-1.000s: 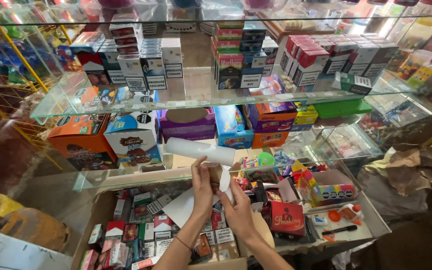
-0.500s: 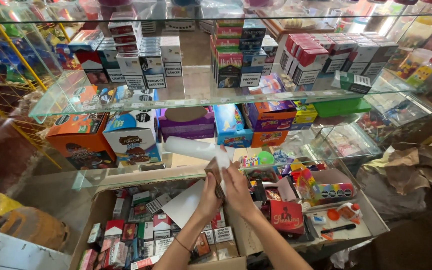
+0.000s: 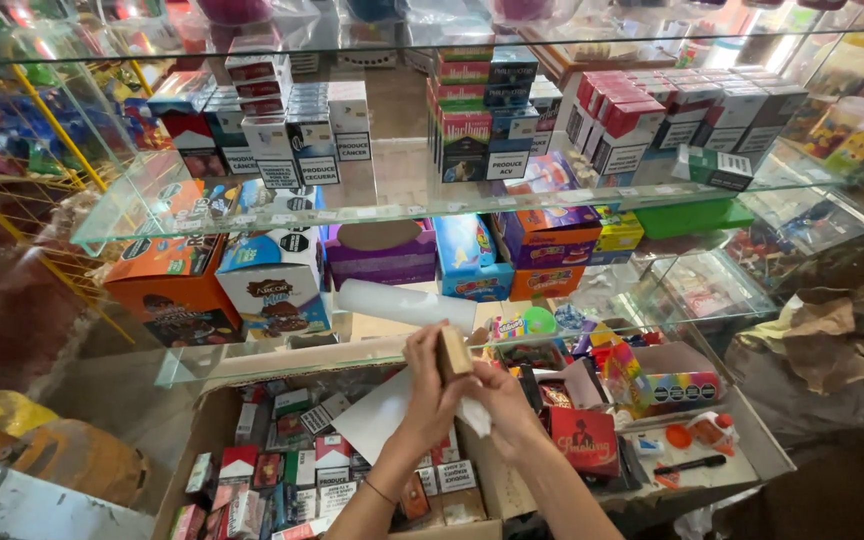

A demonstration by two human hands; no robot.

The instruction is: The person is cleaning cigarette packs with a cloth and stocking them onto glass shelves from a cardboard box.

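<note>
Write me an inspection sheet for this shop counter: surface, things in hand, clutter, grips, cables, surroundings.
Surface: glass display case with glass shelves; an open cardboard box sits below the hands.
Things in hand: a small tan box held upright in the left hand; the right hand is against it from below, with a bit of white wrapping under it.
Clutter: small packs fill the cardboard box; a white sheet lies on them; a white roll lies on the middle shelf; a red pack sits to the right.
Grips: left closed on the small tan box; right grip unclear.
Cables: nothing seen.
Surroundings: stacked cartons on the top shelf, colourful boxes below, crumpled brown paper at right.
</note>
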